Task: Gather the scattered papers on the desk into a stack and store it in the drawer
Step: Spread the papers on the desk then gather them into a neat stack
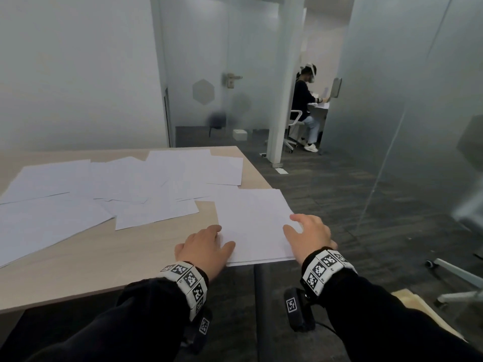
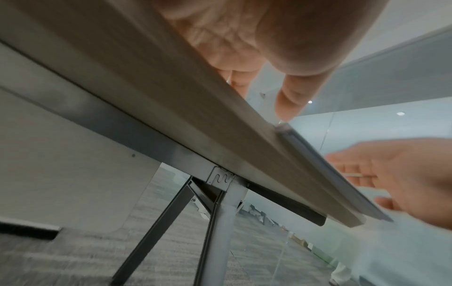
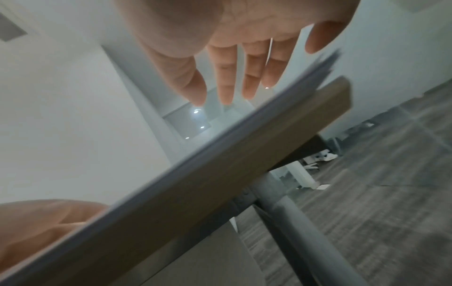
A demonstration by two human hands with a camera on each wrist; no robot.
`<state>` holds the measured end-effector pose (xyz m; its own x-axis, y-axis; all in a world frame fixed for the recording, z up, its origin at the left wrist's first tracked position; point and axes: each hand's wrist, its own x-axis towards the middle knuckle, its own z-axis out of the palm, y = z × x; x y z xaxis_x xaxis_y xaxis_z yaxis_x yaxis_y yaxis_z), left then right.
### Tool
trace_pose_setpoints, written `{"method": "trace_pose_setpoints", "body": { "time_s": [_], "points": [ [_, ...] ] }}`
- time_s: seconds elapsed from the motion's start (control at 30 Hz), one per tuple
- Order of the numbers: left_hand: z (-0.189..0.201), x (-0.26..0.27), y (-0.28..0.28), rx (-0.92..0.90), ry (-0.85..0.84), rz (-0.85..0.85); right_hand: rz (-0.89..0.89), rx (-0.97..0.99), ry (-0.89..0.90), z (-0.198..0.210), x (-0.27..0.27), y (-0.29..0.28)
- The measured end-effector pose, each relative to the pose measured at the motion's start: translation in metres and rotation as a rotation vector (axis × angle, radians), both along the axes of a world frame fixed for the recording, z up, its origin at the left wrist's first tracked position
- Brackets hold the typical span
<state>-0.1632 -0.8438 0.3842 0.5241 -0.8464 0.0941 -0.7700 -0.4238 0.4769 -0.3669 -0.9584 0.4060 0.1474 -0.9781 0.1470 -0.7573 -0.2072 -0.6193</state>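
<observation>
A squared stack of white papers (image 1: 256, 226) lies on the near right corner of the light wood desk (image 1: 117, 259), hanging slightly over its edges. My left hand (image 1: 209, 244) lies flat against the stack's left side, thumb on top of it. My right hand (image 1: 305, 231) is spread over the stack's right edge; in the right wrist view its fingers (image 3: 227, 77) are straight, just above the stack (image 3: 220, 139). Several loose sheets (image 1: 104, 189) lie scattered and overlapping across the desk's far and left parts. No drawer is in view.
Frosted glass walls (image 1: 392, 100) close in the right side and back. A person (image 1: 305, 105) sits at another desk beyond the doorway. A chair base (image 1: 457, 278) and a light wood panel (image 1: 418, 307) are at lower right. Metal desk legs (image 2: 220, 222) stand underneath.
</observation>
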Motion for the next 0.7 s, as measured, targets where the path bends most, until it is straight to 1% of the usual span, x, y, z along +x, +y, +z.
{"method": "trace_pose_setpoints", "body": {
  "time_s": [0.07,0.17,0.23,0.3,0.33,0.4,0.47,0.53,0.6,0.7],
  "points": [
    [0.000,0.009,0.014,0.001,-0.048,-0.031,0.070,-0.048,-0.020,0.005,0.017,0.015],
    [-0.001,0.033,0.039,-0.030,-0.039,-0.062,0.208,-0.090,-0.077,0.010,0.053,0.041],
    [-0.004,0.053,0.060,-0.055,-0.040,-0.078,0.320,-0.055,-0.165,0.008,0.080,0.059],
    [-0.009,0.075,0.083,-0.048,-0.096,-0.084,0.424,0.002,-0.265,0.003,0.107,0.080],
    [-0.010,0.085,0.095,-0.030,-0.127,-0.077,0.472,0.034,-0.298,0.001,0.120,0.090],
    [-0.011,0.106,0.119,0.010,-0.174,-0.053,0.554,0.080,-0.308,-0.002,0.145,0.109],
    [-0.011,0.128,0.143,0.014,-0.200,-0.002,0.611,0.115,-0.287,-0.007,0.174,0.126],
    [-0.010,0.146,0.157,0.018,-0.214,0.051,0.615,0.158,-0.248,-0.014,0.194,0.134],
    [-0.011,0.173,0.178,0.045,-0.216,0.119,0.634,0.181,-0.137,-0.016,0.220,0.144],
    [-0.011,0.214,0.203,0.167,-0.226,0.197,0.689,0.176,0.080,-0.006,0.251,0.157]
  ]
}}
